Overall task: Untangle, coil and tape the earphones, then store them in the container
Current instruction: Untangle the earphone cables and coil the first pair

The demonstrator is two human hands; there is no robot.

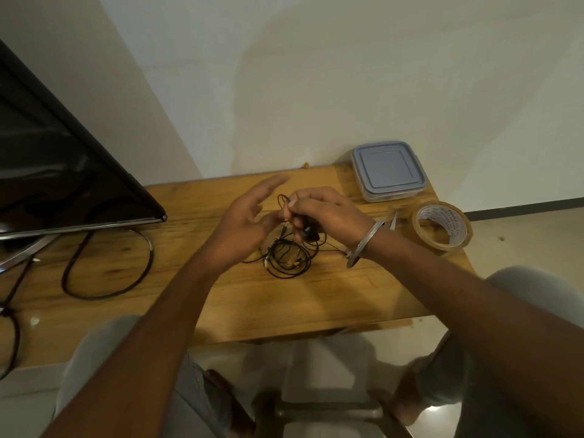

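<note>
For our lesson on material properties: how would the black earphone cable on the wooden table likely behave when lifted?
Probably floppy: the earphone cable lies in loose tangled loops and droops from the right hand. Likely light, since a fingertip pinch holds it. The tangle may rise as one clump.

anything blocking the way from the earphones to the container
Yes: the container at the table's far right corner has its blue lid on, so that must come off first. The earphones lie tangled mid-table, their cable pinched by the right hand. The tape roll sits right of that path, not across it.
</note>
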